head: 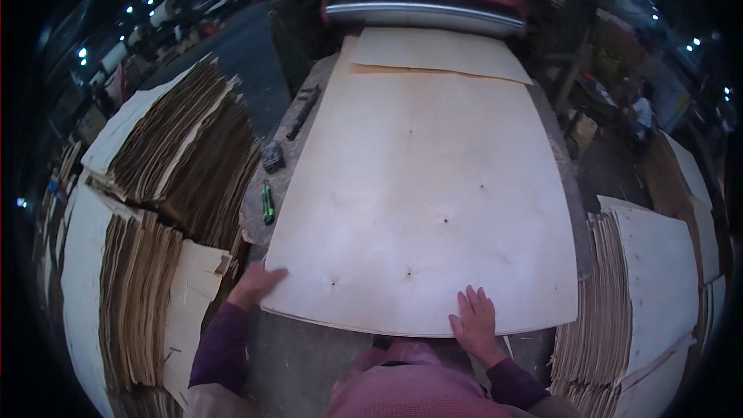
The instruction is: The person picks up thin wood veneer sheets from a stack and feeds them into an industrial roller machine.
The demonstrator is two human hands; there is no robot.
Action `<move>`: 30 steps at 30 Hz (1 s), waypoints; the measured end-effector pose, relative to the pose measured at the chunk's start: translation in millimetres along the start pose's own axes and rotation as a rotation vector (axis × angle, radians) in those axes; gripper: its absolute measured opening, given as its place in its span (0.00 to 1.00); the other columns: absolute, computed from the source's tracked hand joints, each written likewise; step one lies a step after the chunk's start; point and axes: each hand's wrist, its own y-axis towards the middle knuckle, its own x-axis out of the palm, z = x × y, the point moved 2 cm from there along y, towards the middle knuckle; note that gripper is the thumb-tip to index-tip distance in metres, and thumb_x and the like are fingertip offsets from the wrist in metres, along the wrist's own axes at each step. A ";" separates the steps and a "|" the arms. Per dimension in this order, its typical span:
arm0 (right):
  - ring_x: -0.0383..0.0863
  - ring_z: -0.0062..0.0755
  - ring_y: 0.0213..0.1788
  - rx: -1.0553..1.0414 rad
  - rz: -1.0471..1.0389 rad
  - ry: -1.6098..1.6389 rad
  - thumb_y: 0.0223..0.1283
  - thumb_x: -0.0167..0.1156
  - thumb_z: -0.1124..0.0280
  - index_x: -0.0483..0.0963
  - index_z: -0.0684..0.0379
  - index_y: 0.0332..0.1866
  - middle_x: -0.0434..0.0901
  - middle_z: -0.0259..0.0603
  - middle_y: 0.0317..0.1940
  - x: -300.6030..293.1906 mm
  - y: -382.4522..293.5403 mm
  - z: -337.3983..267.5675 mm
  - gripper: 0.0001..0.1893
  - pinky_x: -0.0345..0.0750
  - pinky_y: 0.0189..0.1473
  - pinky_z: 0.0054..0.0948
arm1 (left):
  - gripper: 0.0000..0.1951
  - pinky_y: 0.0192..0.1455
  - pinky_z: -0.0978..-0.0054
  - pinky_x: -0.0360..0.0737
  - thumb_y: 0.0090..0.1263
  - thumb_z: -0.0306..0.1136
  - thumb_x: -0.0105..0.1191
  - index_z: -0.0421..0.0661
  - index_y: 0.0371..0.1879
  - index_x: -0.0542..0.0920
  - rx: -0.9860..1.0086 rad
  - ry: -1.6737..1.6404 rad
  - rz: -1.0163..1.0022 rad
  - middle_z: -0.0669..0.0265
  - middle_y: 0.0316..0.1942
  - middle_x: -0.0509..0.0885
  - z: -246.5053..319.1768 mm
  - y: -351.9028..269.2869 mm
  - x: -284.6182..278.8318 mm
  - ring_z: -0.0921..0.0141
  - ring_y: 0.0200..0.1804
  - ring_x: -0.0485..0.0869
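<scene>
A large pale wood veneer sheet (429,174) with several small dark knots lies before me, its front edge towards my body. My left hand (255,284) is at the sheet's near left edge. Its thumb rests on top, and the other fingers are largely hidden at the edge. Near the front edge, further right, my right hand (476,319) lies palm down on the veneer with nothing grasped. At the far end, a second veneer piece (441,52) overlaps the first and reaches up to a metal roller (424,11).
On the left side of the worktable (254,209) lie a green utility knife (267,203), a dark block (272,157) and a dark bar-shaped tool (303,113). Tall veneer stacks (139,296) flank me on the left, with another stack (656,284) on the right. A person (641,110) is at far right.
</scene>
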 end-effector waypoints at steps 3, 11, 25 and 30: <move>0.62 0.60 0.69 -0.039 -0.026 0.033 0.55 0.64 0.51 0.68 0.60 0.64 0.66 0.50 0.66 -10.9 -9.8 -13.0 0.34 0.61 0.66 0.57 | 0.18 0.44 0.71 0.82 0.64 0.37 0.62 0.36 0.48 0.82 0.068 -0.217 -0.133 0.62 0.38 0.87 -32.8 -12.6 -10.7 0.71 0.42 0.85; 0.64 0.59 0.68 -0.099 -0.026 -0.008 0.47 0.64 0.66 0.65 0.60 0.68 0.66 0.52 0.67 -54.5 -5.0 -14.4 0.38 0.64 0.65 0.53 | 0.20 0.51 0.63 0.84 0.70 0.26 0.51 0.34 0.61 0.70 0.306 -1.269 -0.391 0.55 0.51 0.82 84.7 -82.2 -42.0 0.61 0.47 0.86; 0.53 0.60 0.74 -0.021 -0.108 -0.004 0.47 0.53 0.78 0.59 0.65 0.71 0.58 0.55 0.72 -104.1 11.0 -6.7 0.38 0.54 0.71 0.56 | 0.19 0.41 0.76 0.81 0.71 0.31 0.54 0.36 0.59 0.74 -0.063 -0.867 -0.083 0.62 0.47 0.83 -0.8 -55.8 -1.5 0.70 0.45 0.83; 0.53 0.59 0.74 -0.046 -0.144 0.079 0.44 0.54 0.79 0.57 0.66 0.72 0.56 0.53 0.73 -76.7 41.6 4.9 0.41 0.55 0.70 0.56 | 0.20 0.54 0.69 0.78 0.72 0.33 0.52 0.34 0.57 0.76 -0.016 -0.651 -0.045 0.56 0.50 0.84 19.0 -28.8 -9.5 0.64 0.52 0.82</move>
